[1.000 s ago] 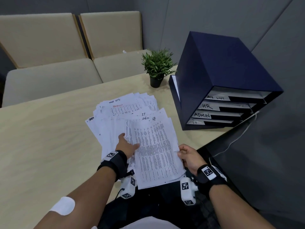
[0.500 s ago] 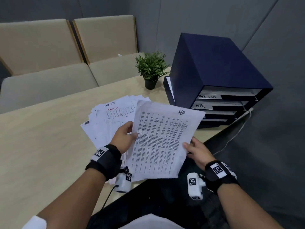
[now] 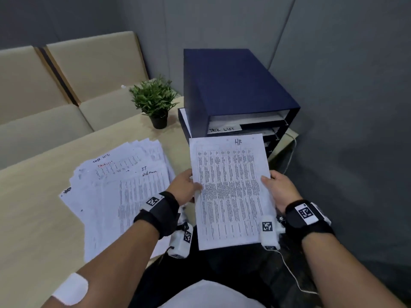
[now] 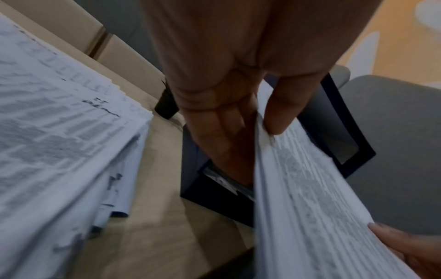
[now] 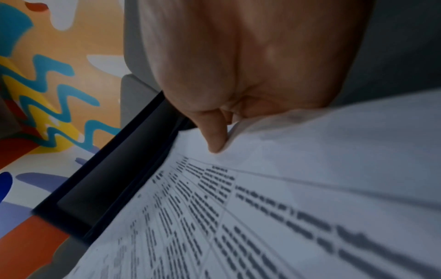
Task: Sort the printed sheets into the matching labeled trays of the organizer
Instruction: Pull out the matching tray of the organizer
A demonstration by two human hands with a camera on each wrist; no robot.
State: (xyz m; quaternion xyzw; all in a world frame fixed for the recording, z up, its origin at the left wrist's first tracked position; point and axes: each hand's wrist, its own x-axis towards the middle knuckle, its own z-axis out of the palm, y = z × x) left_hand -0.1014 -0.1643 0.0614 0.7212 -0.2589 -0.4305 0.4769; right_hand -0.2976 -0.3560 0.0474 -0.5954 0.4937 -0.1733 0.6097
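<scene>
A printed sheet marked "HR" (image 3: 231,190) hangs in the air in front of the dark blue organizer (image 3: 235,90). My left hand (image 3: 184,187) pinches its left edge, thumb on top (image 4: 274,117). My right hand (image 3: 280,187) pinches its right edge, thumb on the print (image 5: 214,136). The sheet (image 5: 286,207) covers the organizer's lower trays; only the top tray's label "TASK LIST" (image 3: 222,129) shows. A fanned pile of other sheets (image 3: 120,187) lies on the table to the left, with "Task list", "IT" and "Admin" written on some.
A small potted plant (image 3: 155,103) stands on the light wooden table (image 3: 33,218) just left of the organizer. Beige seats (image 3: 44,90) line the far side. A grey wall (image 3: 355,130) stands close on the right, and a white cable (image 3: 291,152) hangs off the table edge.
Both hands have lifted the HR sheet off the pile, turned it upright and carried it right, in front of the organizer's trays. My view has swung right as well.
</scene>
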